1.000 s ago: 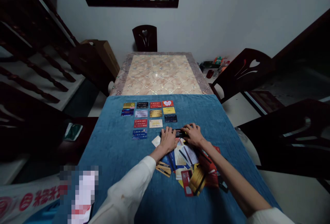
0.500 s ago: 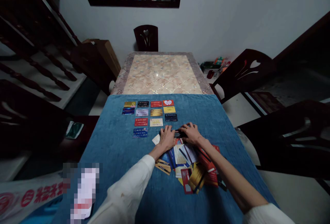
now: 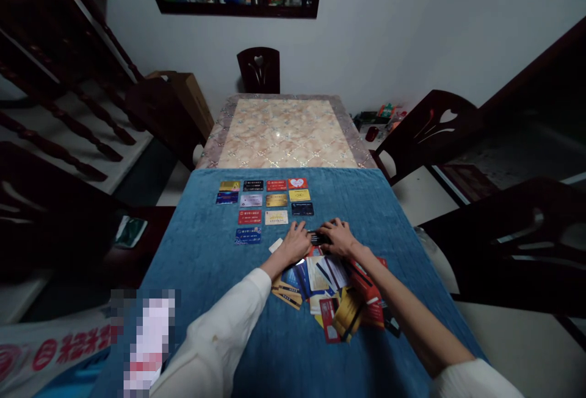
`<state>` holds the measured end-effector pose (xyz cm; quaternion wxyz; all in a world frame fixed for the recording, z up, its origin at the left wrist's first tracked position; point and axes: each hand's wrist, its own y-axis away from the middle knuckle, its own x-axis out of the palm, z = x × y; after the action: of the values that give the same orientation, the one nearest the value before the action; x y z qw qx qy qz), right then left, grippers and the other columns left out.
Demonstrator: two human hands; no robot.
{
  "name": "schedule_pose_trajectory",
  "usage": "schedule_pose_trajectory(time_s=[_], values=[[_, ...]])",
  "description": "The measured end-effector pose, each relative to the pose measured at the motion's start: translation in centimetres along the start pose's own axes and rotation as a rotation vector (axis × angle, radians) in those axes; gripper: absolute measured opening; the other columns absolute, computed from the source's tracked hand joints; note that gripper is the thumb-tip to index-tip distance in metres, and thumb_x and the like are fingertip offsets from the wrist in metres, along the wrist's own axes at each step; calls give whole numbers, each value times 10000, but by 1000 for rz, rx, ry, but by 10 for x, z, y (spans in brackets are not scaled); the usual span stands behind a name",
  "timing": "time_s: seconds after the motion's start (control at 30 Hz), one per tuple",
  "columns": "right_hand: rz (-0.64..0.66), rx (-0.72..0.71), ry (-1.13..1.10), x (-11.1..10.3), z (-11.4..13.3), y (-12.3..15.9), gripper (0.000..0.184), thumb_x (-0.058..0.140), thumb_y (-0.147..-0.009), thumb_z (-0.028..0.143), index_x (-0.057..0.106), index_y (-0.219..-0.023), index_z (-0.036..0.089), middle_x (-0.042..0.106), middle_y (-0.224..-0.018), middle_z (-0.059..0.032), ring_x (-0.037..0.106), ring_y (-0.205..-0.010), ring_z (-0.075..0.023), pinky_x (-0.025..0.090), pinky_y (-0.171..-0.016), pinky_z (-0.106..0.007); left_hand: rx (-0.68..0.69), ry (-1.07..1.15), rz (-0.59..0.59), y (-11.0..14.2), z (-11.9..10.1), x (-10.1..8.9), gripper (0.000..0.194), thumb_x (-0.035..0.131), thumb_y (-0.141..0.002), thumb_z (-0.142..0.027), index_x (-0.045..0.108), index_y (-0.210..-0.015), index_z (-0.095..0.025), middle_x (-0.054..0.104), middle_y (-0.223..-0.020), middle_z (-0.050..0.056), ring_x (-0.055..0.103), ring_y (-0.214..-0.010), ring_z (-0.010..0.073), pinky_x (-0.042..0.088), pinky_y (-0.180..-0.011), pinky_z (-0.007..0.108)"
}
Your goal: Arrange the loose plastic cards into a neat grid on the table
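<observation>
A black card [image 3: 317, 238] with light print lies between my hands at the top of a loose pile. My left hand [image 3: 296, 243] has its curled fingers at the card's left end. At the right end are the bent fingers of my right hand [image 3: 339, 238], covering part of it. Below both hands spreads a heap of mixed cards, among them a red card [image 3: 329, 320], gold cards [image 3: 348, 312] and blue cards [image 3: 300, 279]. Left of the heap, face-up cards sit in rows, with a blue card [image 3: 248, 235] lowest and a cream card [image 3: 276, 217] nearest my left hand.
A blue cloth [image 3: 196, 264] covers the near part of the patterned table [image 3: 279, 132]. At the lower left are a blurred-out phone [image 3: 149, 343] and a white plastic bag [image 3: 55, 349]. Dark wooden chairs, including one at the far end [image 3: 259, 71], surround the table.
Both hands stay at the black card, with small finger shifts; less of the card shows between them than a second ago. The laid-out rows are unchanged.
</observation>
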<state>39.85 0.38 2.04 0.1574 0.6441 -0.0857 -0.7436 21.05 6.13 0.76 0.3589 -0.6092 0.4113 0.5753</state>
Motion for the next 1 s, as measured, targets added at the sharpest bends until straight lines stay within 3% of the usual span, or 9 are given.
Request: schedule_pose_trajectory(time_s=[0.27, 0.57, 0.8, 1.0], values=[[-97, 38, -77, 7, -1, 8, 356, 534, -843, 196, 659, -1167, 273, 660, -1188, -68, 418, -1178, -287, 307, -908, -417, -1, 36, -57, 7, 9, -4, 296, 402, -999, -275, 675, -985, -163, 673, -1019, 107, 477, -1173, 282, 334, -971, 446], [-403, 133, -288, 22, 3, 8, 167, 518, -875, 220, 673, -935, 241, 701, -1013, -61, 483, -1076, -256, 320, -870, -382, -42, 201, -193, 10, 20, 3, 201, 456, -968, -173, 656, -980, -163, 689, -961, 99, 515, -1101, 250, 370, -915, 408], [-597, 137, -530, 28, 8, 2, 167, 503, -895, 262, 659, -949, 240, 685, -967, -51, 536, -998, -228, 380, -890, -372, -162, 410, -299, 16, 20, 9, 232, 478, -922, -101, 692, -969, -176, 689, -947, 78, 533, -1068, 238, 396, -914, 395], [-629, 56, -455, 13, 16, 2, 181, 520, -907, 231, 682, -984, 249, 699, -964, -49, 540, -981, -223, 374, -872, -364, -199, 543, -325, 22, 18, 12, 229, 495, -905, -107, 705, -954, -183, 689, -918, 70, 540, -1040, 231, 417, -899, 389]])
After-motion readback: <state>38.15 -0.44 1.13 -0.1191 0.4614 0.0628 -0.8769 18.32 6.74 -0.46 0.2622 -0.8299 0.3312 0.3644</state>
